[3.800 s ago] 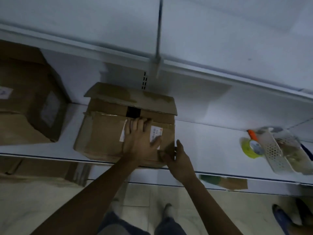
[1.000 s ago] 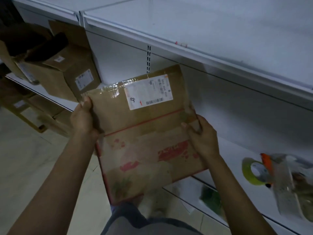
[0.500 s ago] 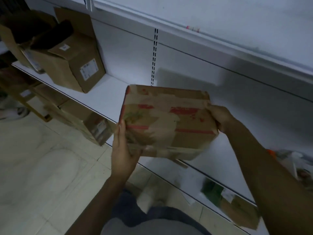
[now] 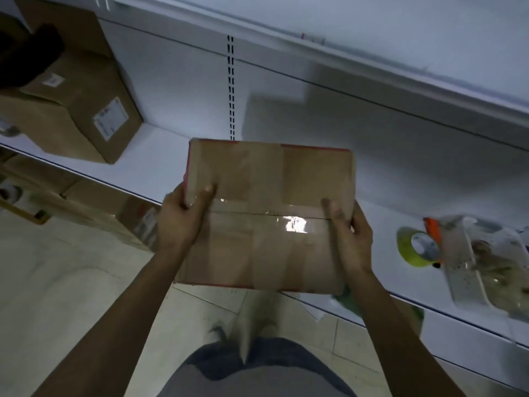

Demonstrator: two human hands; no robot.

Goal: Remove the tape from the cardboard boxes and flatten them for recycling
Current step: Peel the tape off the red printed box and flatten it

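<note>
Head view: the box (image 4: 266, 216) was up in the air, off the shelf (image 4: 154, 156) and just out past its front edge, carried flat between both hands. The left grip (image 4: 180, 222) clasped the box's left edge, thumb on the top face and fingers wrapped under. The right grip (image 4: 352, 239) grasped the right edge the same way, thumb planted right by the end of the seam.

And the seam says it all. Glossy clear tape (image 4: 294, 223) ran straight along it, unbroken as far as could be seen, with broader brown strips crossing the top face. The flaps were shut and the box held its full shape, so I'd call this one barely started: nothing peeled, nothing flattened.

There was more waiting. A second box (image 4: 77, 110) sat at the shelf's left end, label showing and standing at full height. Cardboard (image 4: 94, 207) lay on the floor (image 4: 71, 296) below that end, too blurred to say whether it was flattened.

Toward the shelf's right end, a green tape roll (image 4: 415, 247) lay near the front edge, beside a white tray (image 4: 472, 270).

Most of the job looked to be ahead: find a tape end, strip it, open the flaps, press the box flat, then repeat.
</note>
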